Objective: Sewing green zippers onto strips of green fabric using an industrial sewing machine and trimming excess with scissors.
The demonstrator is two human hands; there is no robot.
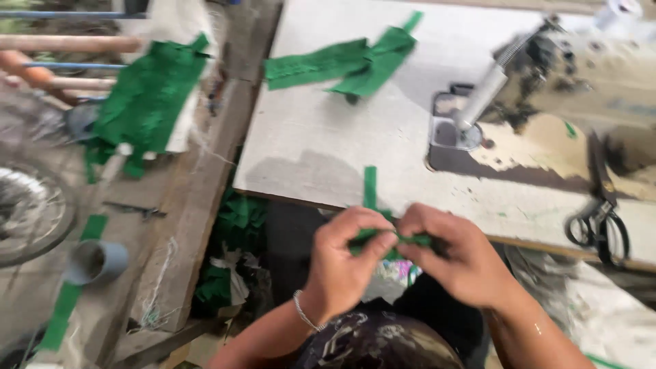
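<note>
My left hand (348, 254) and my right hand (454, 254) meet just below the front edge of the sewing table (321, 137). Both pinch a narrow green fabric strip (370, 188) between fingers and thumbs. One end of the strip stands up over the table edge; the rest is bunched between my fingertips and partly hidden. A thin bracelet circles my left wrist.
A sewing machine (547, 75) stands on the table at the right, black scissors (600, 219) near the front right edge. More green fabric pieces (348, 65) lie at the table's back. A green fabric pile (147, 96) rests on a wooden bench at left, a grey cup (96, 261) below it.
</note>
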